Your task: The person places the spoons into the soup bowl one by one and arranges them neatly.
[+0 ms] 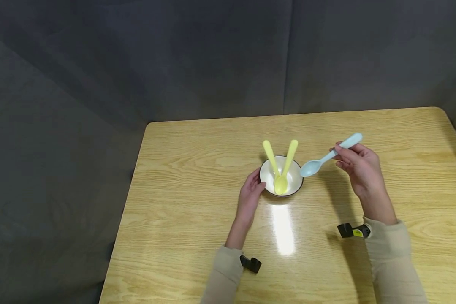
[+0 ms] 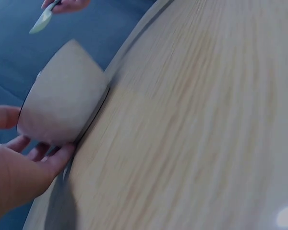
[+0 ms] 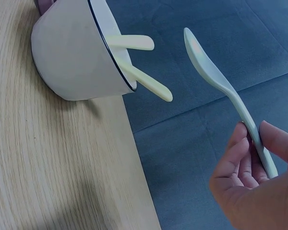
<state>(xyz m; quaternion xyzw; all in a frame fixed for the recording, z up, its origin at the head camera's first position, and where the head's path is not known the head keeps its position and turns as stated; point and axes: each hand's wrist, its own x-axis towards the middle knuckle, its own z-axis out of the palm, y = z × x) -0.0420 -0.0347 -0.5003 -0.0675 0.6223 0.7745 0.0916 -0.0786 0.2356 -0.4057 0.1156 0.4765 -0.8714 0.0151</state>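
A white bowl [image 1: 294,180] with a dark rim stands on the wooden table. Two yellow spoons [image 1: 280,185] lean in it, their scoops overlapping at the bottom and their handles spreading past the far rim. My left hand [image 1: 250,197] grips the bowl's left side, thumb over the rim and fingers along the outer wall. To the right, my right hand [image 1: 365,173] pinches a light blue spoon [image 3: 209,69] by its handle between thumb and fingers. In the head view, the spoon's scoop overlaps the bowl's right rim; the right wrist view shows it apart from the bowl.
The wooden table [image 1: 182,181] ends at a far edge behind the bowl. Dark grey cloth [image 1: 220,59] hangs beyond it and down the left side. A black wrist camera [image 1: 351,230] sits on the right sleeve, and another camera [image 1: 251,264] on the left.
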